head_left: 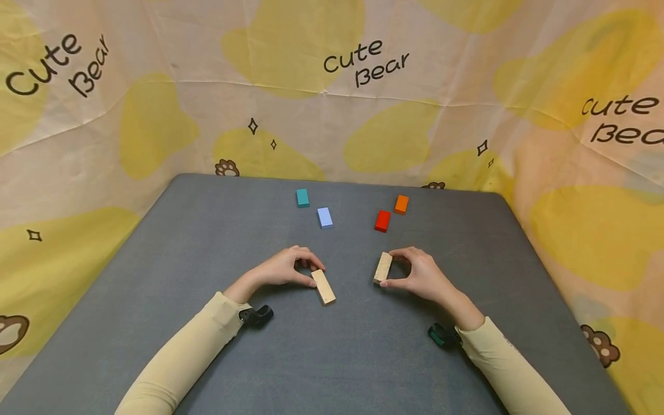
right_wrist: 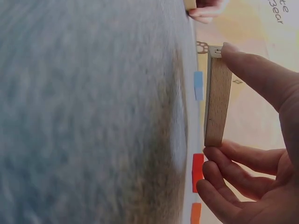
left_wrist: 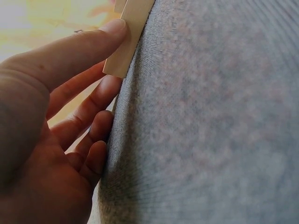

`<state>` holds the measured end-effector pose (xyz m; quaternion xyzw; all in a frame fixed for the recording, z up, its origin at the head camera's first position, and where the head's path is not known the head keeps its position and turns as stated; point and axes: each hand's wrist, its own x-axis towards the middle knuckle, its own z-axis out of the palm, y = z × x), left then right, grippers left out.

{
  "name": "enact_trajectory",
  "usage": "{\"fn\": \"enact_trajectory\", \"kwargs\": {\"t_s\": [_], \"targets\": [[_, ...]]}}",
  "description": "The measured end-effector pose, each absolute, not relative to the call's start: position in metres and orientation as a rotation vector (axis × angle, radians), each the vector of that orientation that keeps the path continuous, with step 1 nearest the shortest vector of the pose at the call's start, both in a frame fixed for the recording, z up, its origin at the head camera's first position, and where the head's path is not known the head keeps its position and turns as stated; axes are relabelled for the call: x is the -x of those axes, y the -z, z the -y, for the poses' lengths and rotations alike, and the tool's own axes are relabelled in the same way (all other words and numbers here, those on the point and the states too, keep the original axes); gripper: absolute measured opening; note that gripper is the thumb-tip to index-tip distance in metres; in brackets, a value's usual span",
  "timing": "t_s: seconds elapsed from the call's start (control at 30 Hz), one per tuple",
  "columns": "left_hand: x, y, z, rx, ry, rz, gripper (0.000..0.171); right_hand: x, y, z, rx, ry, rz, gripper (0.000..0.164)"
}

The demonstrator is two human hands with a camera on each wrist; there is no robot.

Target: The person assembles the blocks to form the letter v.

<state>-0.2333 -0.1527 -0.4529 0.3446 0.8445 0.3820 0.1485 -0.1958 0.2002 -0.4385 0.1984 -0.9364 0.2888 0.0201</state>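
My left hand [head_left: 287, 267] pinches the far end of a plain wooden block [head_left: 324, 287], the thumb on its near side. In the left wrist view that block [left_wrist: 127, 44] lies against the grey cloth, with the other fingers [left_wrist: 96, 93] loosely bent below its end. To the right, my right hand [head_left: 421, 274] grips a second wooden block [head_left: 383, 268] lengthwise, thumb at the near end and fingertips at the far end. The right wrist view shows this block [right_wrist: 218, 100] a little off the table, with a small dark mark on its thumb end.
Beyond the hands lie a teal block [head_left: 302, 198] and a light blue block [head_left: 324, 218] on the left, a red block [head_left: 382, 221] and an orange block [head_left: 402, 204] on the right. A patterned cloth [head_left: 321, 115] hangs behind the grey table [head_left: 332, 357].
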Motion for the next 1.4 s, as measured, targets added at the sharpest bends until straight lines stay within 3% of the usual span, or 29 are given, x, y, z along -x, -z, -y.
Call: {"fn": "enact_trajectory", "kwargs": {"t_s": [0.37,0.63,1.4], "targets": [[0.214,0.42,0.146,-0.99,-1.135,-2.384,0.035,0.191,0.441,-0.188,-0.621,-0.942,2.886,0.072],[0.231,0.453,0.15,-0.977,-1.129,-2.414,0.037,0.187,0.443,-0.177,-0.587,-0.943,2.891,0.074],[0.234,0.453,0.153,-0.998,-1.089,-2.432,0.034,0.181,0.443,-0.154,-0.579,-0.922,2.949,0.072]]}}
